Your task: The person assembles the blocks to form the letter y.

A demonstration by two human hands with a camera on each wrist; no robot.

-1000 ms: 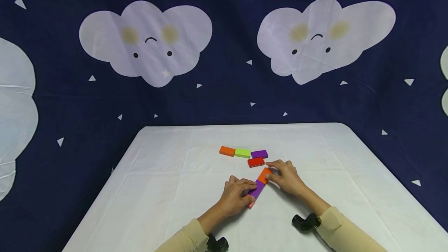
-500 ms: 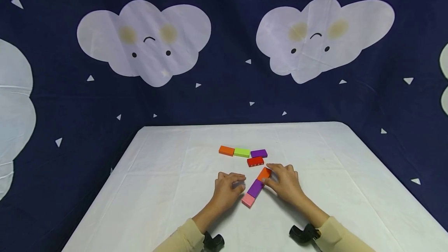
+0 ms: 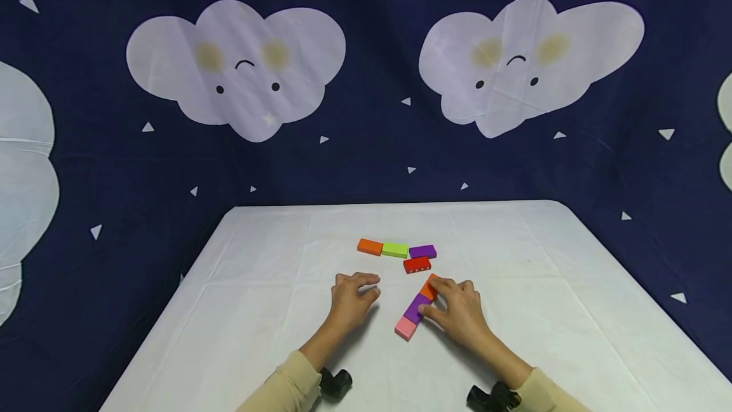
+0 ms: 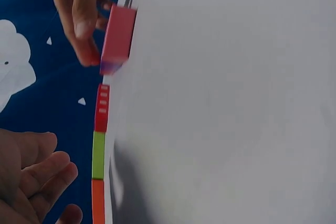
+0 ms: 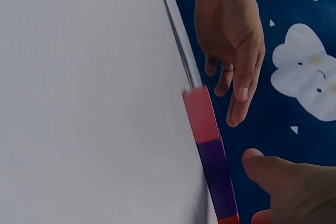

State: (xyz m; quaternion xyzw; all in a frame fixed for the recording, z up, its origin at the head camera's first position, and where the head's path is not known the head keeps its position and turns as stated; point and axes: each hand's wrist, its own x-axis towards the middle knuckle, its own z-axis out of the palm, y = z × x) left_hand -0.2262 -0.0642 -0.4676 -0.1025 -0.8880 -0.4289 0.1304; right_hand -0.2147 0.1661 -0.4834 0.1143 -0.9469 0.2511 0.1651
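While the left hand (image 3: pixel 350 301) rests relaxed and empty on the white table (image 3: pixel 257 310), apart from the blocks, the right hand (image 3: pixel 454 310) touches a slanted row of three: pink block (image 3: pixel 406 328), purple block (image 3: pixel 417 308), orange block (image 3: pixel 429 287). Its thumb and fingers lie against the purple and orange ones; a firm grip cannot be told. Farther back lie four more blocks (image 3: pixel 397 250).

A diagonal line of three wooden blocks (image 3: pixel 416 307) is lying on the white-clothed surface (image 3: pixel 257 310), between both hands, before a row of four flat blocks (image 3: pixel 397 251).
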